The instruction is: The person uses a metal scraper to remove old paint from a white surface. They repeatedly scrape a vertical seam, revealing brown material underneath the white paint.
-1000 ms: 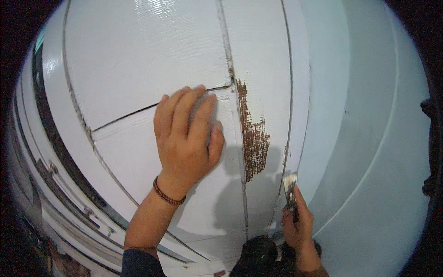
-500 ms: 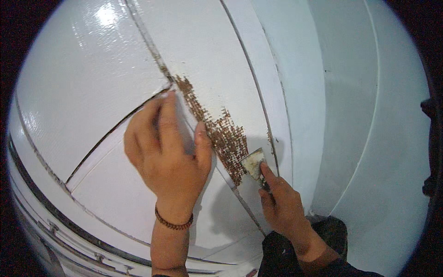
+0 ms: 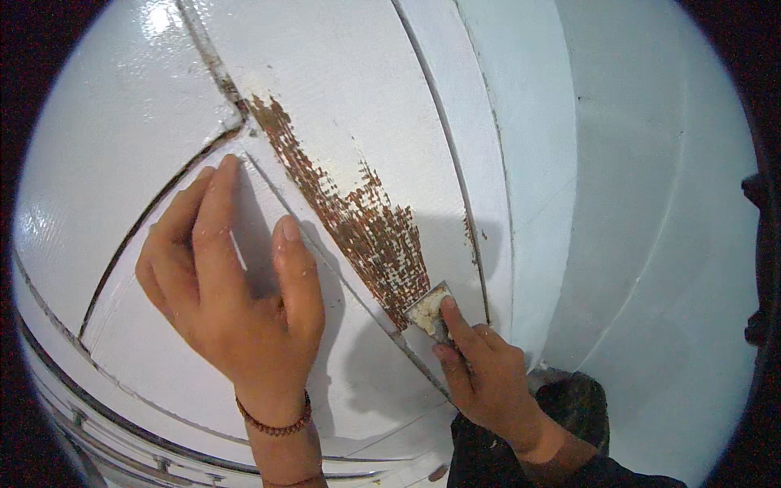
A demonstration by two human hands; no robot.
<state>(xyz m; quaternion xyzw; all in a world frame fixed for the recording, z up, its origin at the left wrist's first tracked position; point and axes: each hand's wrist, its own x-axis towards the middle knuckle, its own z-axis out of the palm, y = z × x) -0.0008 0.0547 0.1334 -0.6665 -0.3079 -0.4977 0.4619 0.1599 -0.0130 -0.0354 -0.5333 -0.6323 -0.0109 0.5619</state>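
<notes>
My right hand (image 3: 492, 370) grips a putty knife (image 3: 429, 311), index finger pressed along its smeared blade. The blade's edge meets the lower end of a rough brown patch (image 3: 370, 244) on the white tiles (image 3: 342, 106). That patch runs down beside a joint line, wide at the bottom and narrow at the top; I cannot tell whether it is spread filler or bared backing. To the left, my left hand (image 3: 236, 285) is empty, fingers apart, with its fingertips at the tile below a dark open joint (image 3: 146, 220). A beaded bracelet (image 3: 275, 427) circles that wrist.
Beyond the tiles at right rises a smooth pale wall or side panel (image 3: 634, 187). A dark shoe or trouser leg (image 3: 573, 407) stands at the lower right. Metal rails (image 3: 122, 447) cross the lower left. Small brown specks (image 3: 472, 232) lie by the right joint.
My left hand has shifted left and down, its fingers spreading wider. The putty knife has moved slightly left and down along the brown patch. The whole view has shifted a little.
</notes>
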